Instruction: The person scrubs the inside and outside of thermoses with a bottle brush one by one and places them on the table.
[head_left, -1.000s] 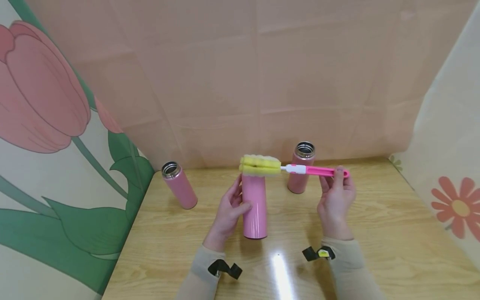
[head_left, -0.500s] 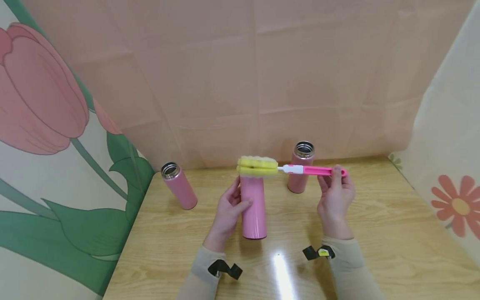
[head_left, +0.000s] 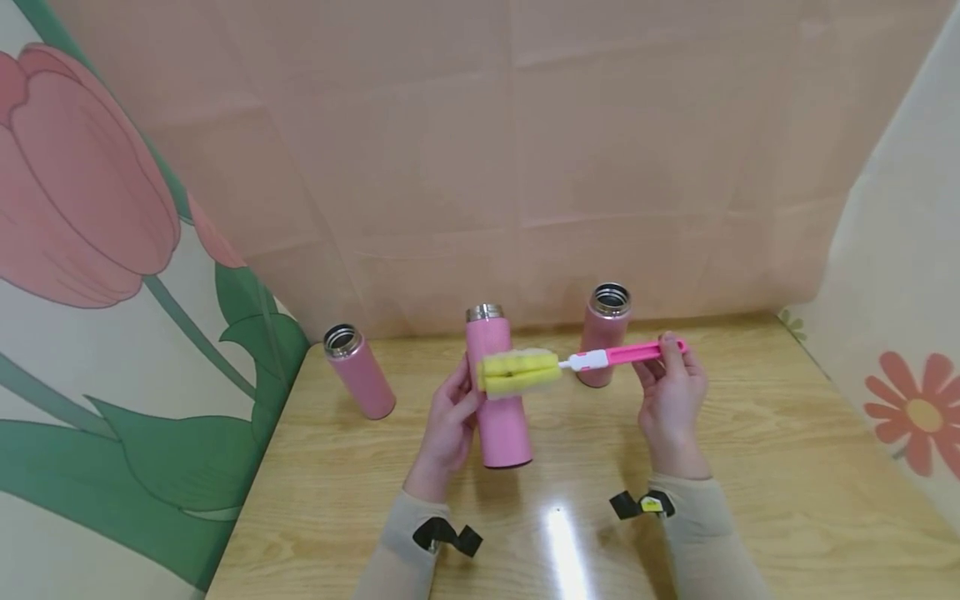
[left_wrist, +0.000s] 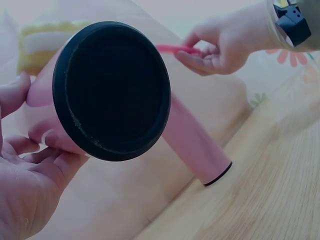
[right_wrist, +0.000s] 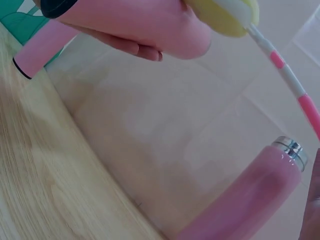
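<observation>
Pink steel flask (head_left: 497, 392), rigid and probably slick, sits lifted in the left hand (head_left: 448, 425), fingers wrapped mid-body. Against its side, the soft sponge brush (head_left: 519, 372); right hand (head_left: 670, 398) pinches its stiff handle end.

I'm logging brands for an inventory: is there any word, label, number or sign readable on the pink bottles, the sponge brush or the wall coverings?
None: the three pink steel bottles and the yellow sponge brush show no print; the wall coverings carry only flower pictures.
</observation>
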